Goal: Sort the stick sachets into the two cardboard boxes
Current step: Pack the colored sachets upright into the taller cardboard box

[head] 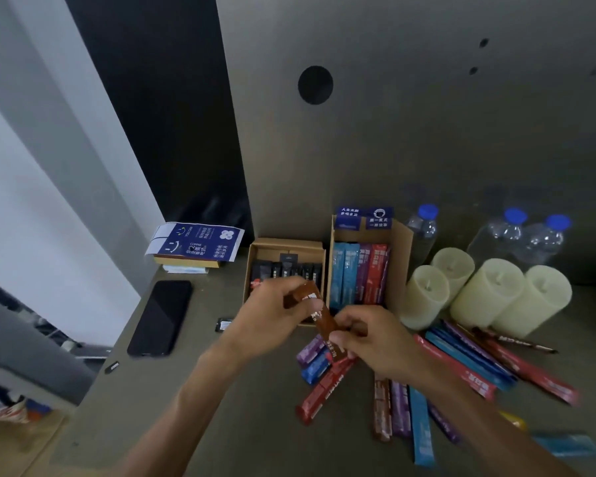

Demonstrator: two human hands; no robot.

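Both hands hold one brown stick sachet (320,316) just in front of the two cardboard boxes. My left hand (270,315) pinches its upper end and my right hand (369,339) grips its lower end. The small left box (286,244) holds several dark sachets standing in a row. The taller right box (401,249) holds blue, purple and red sachets. Loose red, blue, purple and brown sachets (461,359) lie scattered on the grey table to the right and below my hands.
Several pale candles (486,290) stand right of the boxes, with three water bottles (424,228) behind them. A black phone (160,316) lies at the left, beyond it a stack of blue printed packets (197,241). A small dark sachet (224,324) lies near the phone.
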